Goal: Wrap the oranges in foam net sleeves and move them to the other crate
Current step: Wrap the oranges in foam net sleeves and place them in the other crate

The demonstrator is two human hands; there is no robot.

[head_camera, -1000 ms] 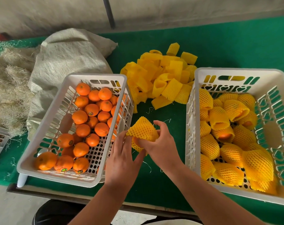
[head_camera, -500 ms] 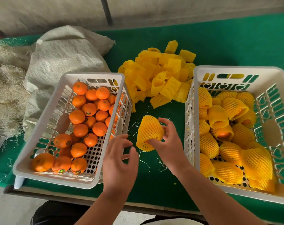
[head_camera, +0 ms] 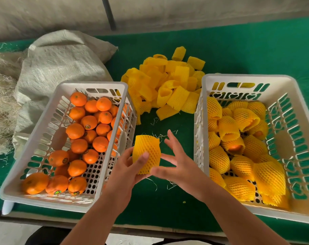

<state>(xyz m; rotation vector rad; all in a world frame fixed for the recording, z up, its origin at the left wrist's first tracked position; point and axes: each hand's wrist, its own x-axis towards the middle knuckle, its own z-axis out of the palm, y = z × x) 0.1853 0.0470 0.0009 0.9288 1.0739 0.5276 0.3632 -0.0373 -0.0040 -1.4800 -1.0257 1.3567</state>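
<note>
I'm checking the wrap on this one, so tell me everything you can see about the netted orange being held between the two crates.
The netted orange is fully covered by a yellow foam net sleeve with a diamond mesh and serrated open ends, so no fruit skin shows. It stands roughly upright above the green table cover. The left hand holds it from below, thumb across its front; the right hand touches its lower right side, fingers spread.

sack [head_camera: 61, 68] far left | straw pile [head_camera: 0, 103] beside it | green table cover [head_camera: 238, 50]
</note>
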